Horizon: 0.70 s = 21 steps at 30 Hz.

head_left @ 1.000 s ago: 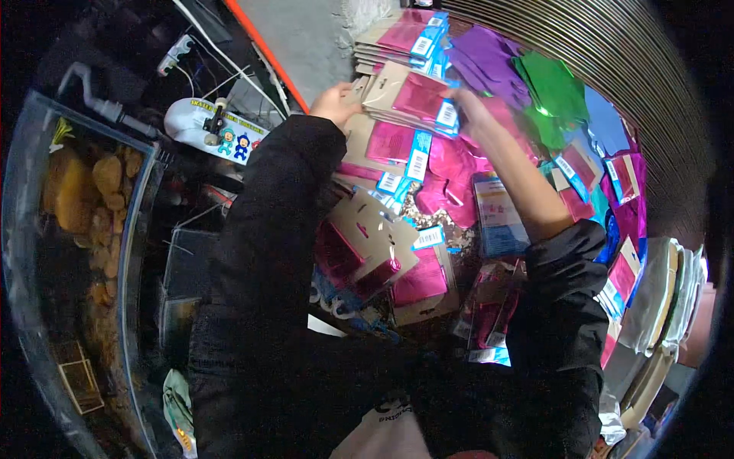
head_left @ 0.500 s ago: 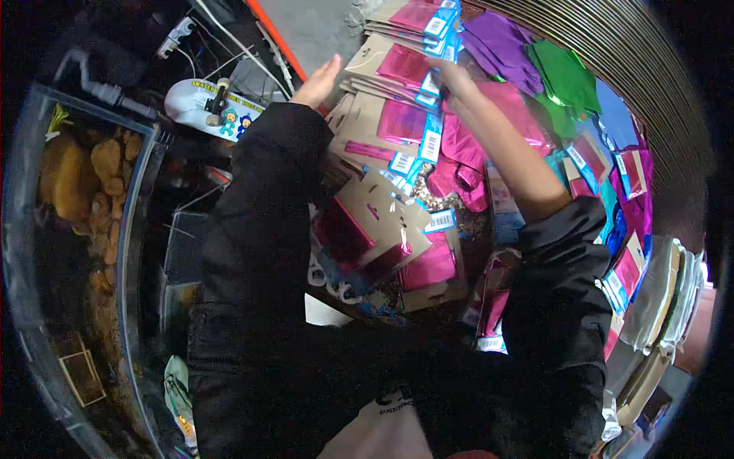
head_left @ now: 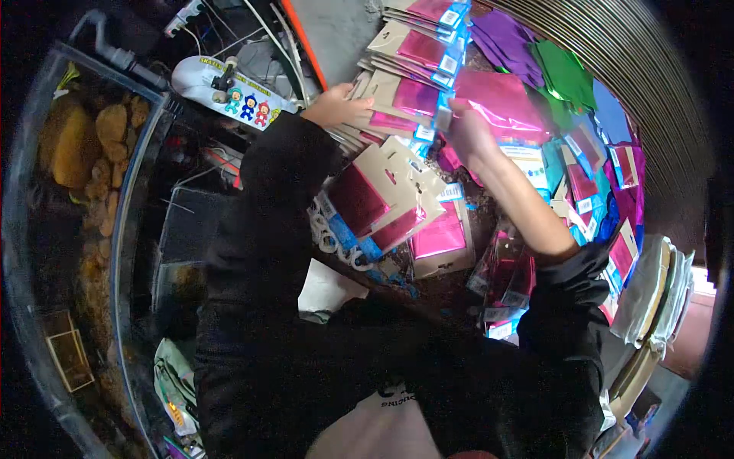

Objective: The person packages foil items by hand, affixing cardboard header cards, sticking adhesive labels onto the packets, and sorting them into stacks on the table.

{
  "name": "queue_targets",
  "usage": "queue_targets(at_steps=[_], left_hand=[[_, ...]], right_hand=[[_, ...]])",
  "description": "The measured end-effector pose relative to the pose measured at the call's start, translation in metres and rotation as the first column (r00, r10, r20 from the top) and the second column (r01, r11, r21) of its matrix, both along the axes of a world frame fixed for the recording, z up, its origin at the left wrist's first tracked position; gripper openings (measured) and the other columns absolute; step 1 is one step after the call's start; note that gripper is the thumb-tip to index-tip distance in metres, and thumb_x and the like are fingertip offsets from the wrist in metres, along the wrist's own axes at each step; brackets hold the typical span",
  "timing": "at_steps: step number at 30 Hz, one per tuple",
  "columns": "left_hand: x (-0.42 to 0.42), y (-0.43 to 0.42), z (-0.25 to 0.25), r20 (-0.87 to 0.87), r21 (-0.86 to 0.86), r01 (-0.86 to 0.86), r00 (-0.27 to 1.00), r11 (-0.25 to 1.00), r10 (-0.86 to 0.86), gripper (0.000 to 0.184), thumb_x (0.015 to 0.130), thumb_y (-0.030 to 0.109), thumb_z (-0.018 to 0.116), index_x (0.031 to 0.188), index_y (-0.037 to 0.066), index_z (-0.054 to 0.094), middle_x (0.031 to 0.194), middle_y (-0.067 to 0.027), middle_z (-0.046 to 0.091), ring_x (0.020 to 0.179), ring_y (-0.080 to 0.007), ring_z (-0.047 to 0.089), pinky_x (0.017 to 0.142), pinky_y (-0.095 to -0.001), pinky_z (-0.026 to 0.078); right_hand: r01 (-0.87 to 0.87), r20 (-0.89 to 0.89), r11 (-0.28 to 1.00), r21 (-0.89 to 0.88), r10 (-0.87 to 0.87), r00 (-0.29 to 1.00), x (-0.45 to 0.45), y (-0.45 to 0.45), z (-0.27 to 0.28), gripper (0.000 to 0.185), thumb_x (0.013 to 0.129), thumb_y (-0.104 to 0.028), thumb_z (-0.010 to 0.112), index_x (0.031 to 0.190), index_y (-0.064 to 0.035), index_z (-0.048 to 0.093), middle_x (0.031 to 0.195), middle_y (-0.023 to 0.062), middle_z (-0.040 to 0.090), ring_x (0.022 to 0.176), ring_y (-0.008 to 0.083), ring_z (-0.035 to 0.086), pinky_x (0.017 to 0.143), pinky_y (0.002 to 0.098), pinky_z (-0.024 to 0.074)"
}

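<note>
My left hand (head_left: pixel 340 105) is at the left side of a stack of pink foil packets with tan cards (head_left: pixel 397 96), fingers spread along the card edges. Across from it, my right hand (head_left: pixel 468 130) is at the stack's blue barcode edge; it is blurred and its fingers are hard to make out. Another pile of the same packets (head_left: pixel 420 47) lies just beyond. Nearer to me are loose pink packets on tan cards (head_left: pixel 359 195) and a flat pink packet (head_left: pixel 440 233).
Purple (head_left: pixel 505 47) and green foil sheets (head_left: pixel 563 73) lie at the back right, with pink foil (head_left: pixel 501 103) before them. A glass tank with stones (head_left: pixel 73 145) stands at left, beside a white skateboard (head_left: pixel 200 80). Wrapped bundles (head_left: pixel 646 291) are at right.
Both hands have come from the farther pile to the nearer stack. My left hand lifted away from the packets, then came back down to them. The camera view has shifted slightly.
</note>
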<state>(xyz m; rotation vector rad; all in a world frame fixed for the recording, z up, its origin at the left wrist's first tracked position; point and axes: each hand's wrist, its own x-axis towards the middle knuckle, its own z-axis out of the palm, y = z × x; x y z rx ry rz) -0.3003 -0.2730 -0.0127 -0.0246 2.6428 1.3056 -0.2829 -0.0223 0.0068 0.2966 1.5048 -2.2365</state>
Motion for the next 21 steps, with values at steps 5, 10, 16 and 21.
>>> queue_targets(at_steps=[5,10,16,21], left_hand=[[-0.001,-0.011,-0.013,-0.086,0.316,0.040,0.996,0.948,-0.014,0.061,0.082,0.025,0.060,0.126,-0.010,0.035,0.121,-0.0225,0.048,0.106,-0.0249,0.051,0.089,-0.0273,0.039],[0.033,-0.016,-0.005,-0.453,-0.020,-0.018,0.891,1.000,0.007,0.051,0.080,0.021,0.061,0.120,-0.005,0.043,0.113,-0.0174,0.052,0.098,-0.0225,0.052,0.085,-0.0279,0.041],[0.104,-0.021,0.006,-0.580,-0.052,-0.170,0.807,0.984,0.109,0.042,0.076,0.017,0.065,0.112,0.001,0.050,0.101,-0.0112,0.055,0.089,-0.0198,0.053,0.079,-0.0287,0.044],[0.127,-0.007,-0.020,-0.304,0.135,0.178,0.944,0.975,-0.131,0.039,0.074,0.014,0.067,0.107,0.002,0.051,0.105,-0.0110,0.055,0.092,-0.0204,0.054,0.081,-0.0289,0.043]], right_hand=[[-0.028,0.068,0.996,0.085,0.022,0.997,-0.002,-0.020,0.000,0.025,0.089,-0.023,0.045,0.097,-0.0002,0.052,0.088,0.0106,0.058,0.075,0.0175,0.050,0.078,0.0293,0.0382],[-0.371,-0.159,0.895,-0.248,0.340,0.927,0.001,0.021,-0.004,0.022,0.086,-0.019,0.049,0.099,-0.0008,0.054,0.089,0.0102,0.058,0.081,0.0166,0.052,0.078,0.0285,0.0380],[-0.132,-0.174,0.941,0.312,0.193,0.966,0.093,0.030,0.026,0.031,0.084,-0.020,0.056,0.111,-0.0043,0.051,0.097,0.0102,0.058,0.086,0.0165,0.053,0.079,0.0273,0.0392],[-0.092,0.017,0.958,0.271,0.090,0.996,0.132,-0.001,0.007,0.044,0.086,-0.017,0.056,0.125,-0.0058,0.039,0.103,0.0091,0.055,0.089,0.0159,0.051,0.082,0.0273,0.0397]])
